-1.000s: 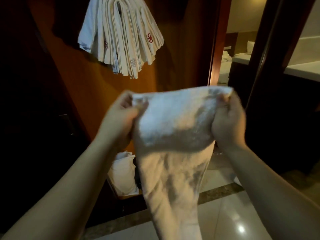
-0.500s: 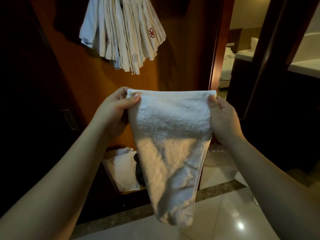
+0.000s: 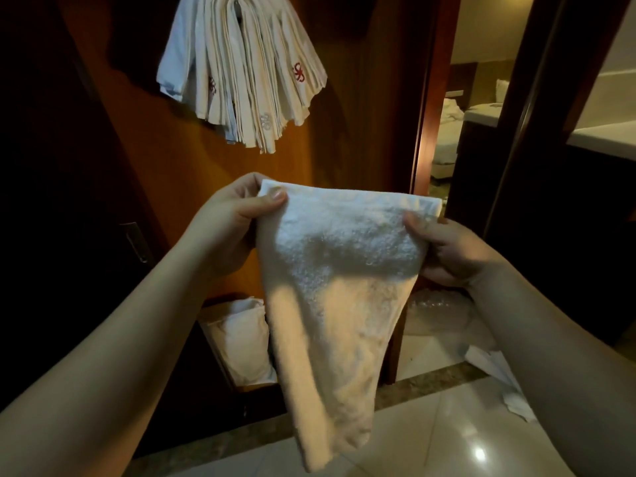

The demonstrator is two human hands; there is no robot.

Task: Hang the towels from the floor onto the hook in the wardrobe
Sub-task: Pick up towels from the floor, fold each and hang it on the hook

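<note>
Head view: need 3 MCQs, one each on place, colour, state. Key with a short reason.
1. Where is the bundle of hung towels relative to the held towel?
A. Above it, on the wardrobe panel
B. Below it, on the floor
C. Behind the right hand

2. What colour is the clearest emblem on the hung towels?
A. Blue
B. Red
C. Green

3. How is the held towel carried?
A. Draped over one forearm
B. Balled in the left hand
C. Pinched at its top corners by both hands, the rest hanging

Key: 1 A, the bundle hangs higher against the wood. 2 B, a red mark shows on its right side. 3 C, the left hand and right hand each grip a corner.
</note>
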